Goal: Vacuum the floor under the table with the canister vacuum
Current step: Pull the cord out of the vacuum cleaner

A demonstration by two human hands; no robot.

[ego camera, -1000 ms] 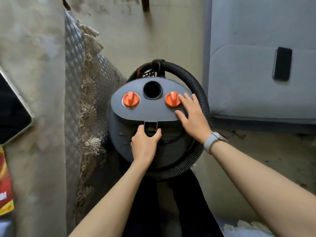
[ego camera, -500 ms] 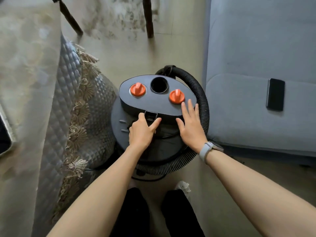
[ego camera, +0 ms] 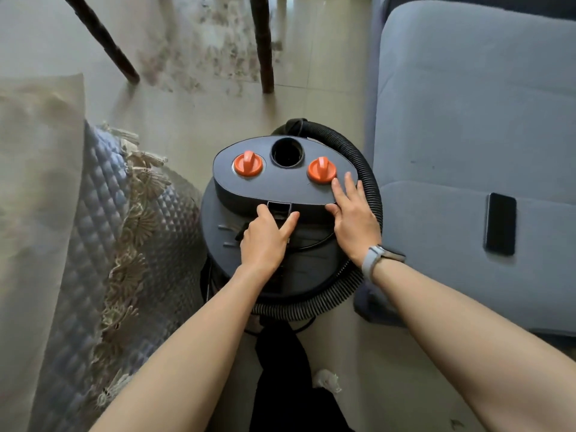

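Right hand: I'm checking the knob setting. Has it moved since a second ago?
Yes. The right hand slid back toward the person: fingertips were beside the right knob, now at its near edge.

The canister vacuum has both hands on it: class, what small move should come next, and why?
Probably lift the wound hose off the canister vacuum. It coils round the body, the top port gapes empty, and debris lies ahead by the table legs. The left hand and right hand sit close.

canister vacuum (ego camera: 280, 188) | dark grey, upright on floor | hose (ego camera: 364, 169) coiled around
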